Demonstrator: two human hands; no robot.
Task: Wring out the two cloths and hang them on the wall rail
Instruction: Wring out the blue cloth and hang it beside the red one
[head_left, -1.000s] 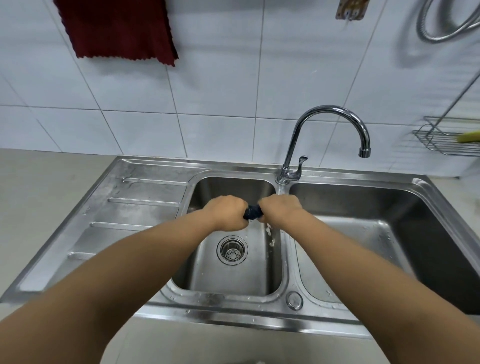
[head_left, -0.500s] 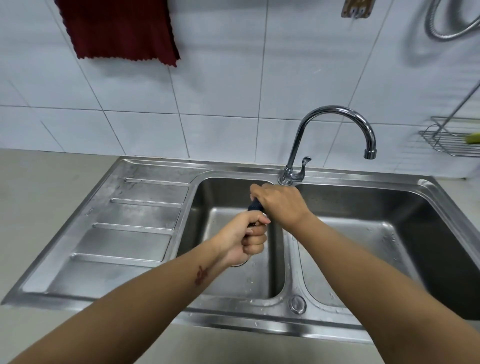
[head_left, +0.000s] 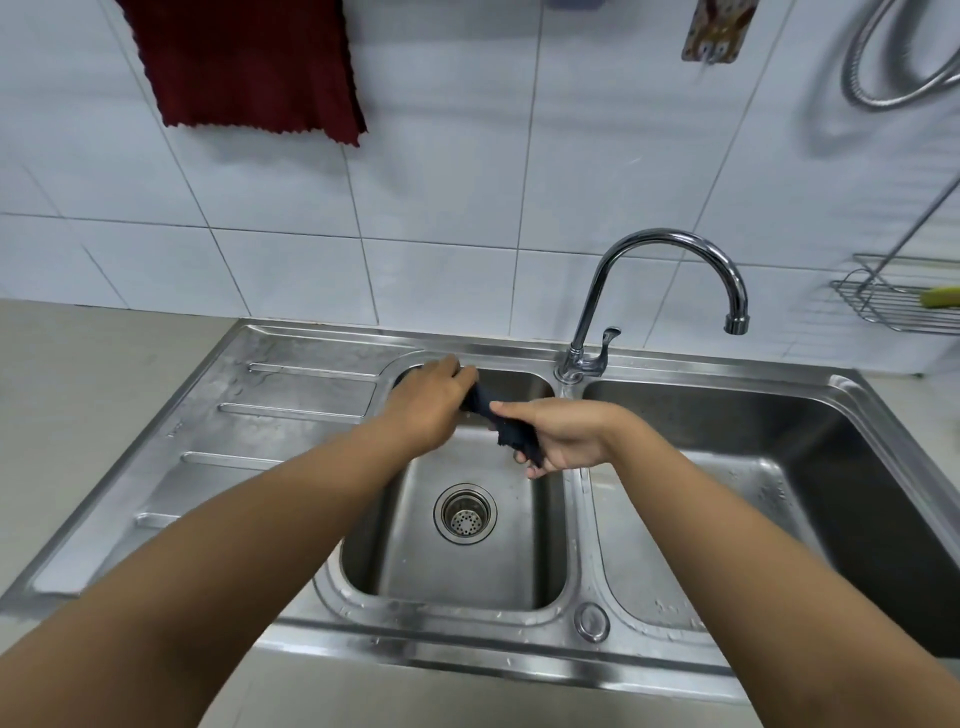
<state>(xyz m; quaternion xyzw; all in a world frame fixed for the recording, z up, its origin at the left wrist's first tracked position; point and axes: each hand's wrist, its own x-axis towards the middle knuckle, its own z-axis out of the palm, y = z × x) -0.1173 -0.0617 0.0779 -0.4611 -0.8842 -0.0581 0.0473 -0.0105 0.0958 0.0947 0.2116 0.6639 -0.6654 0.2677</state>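
Dark cloth (head_left: 501, 423) (twisted) between both hands (head_left: 506, 415).

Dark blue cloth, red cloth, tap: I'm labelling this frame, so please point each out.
dark blue cloth (head_left: 511, 434): head view, twisted stretch between the hands.
red cloth (head_left: 249, 62): head view, middle of the hanging panel.
tap (head_left: 670, 240): head view, top of the curved spout.

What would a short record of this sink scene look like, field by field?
left hand: gripping one end of the dark cloth
right hand: gripping the other end
cloth position: over the left basin, stretched between both hands
red cloth: hanging on the tiled wall, upper left
faucet: spout over the right basin, no water seen running
wire rack: on the wall, far right
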